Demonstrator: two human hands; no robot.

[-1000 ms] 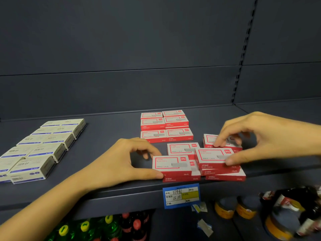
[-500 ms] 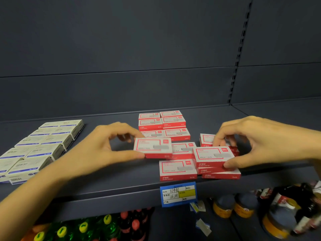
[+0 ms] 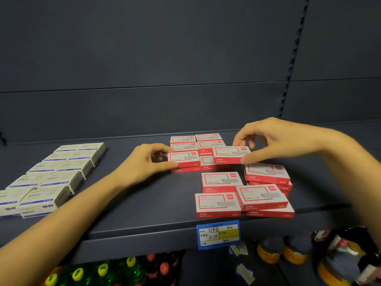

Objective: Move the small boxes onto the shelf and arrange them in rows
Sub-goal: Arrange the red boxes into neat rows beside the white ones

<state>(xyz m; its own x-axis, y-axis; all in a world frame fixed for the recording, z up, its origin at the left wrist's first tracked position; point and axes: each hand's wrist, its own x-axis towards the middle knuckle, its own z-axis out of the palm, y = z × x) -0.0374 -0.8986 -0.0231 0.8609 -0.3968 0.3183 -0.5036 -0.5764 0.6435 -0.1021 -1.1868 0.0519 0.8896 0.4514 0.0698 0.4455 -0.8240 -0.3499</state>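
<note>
At frame centre, left hand [image 3: 144,162] pinches a red box [image 3: 183,158] on the stack; right hand [image 3: 274,139] pinches another box [image 3: 231,154] beside it.

Red-and-white boxes [image 3: 217,204], dark-grey shelf [image 3: 144,205]

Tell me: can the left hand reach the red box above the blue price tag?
Probably yes: the way to the front box is free, but the left hand grips a second box.
</note>
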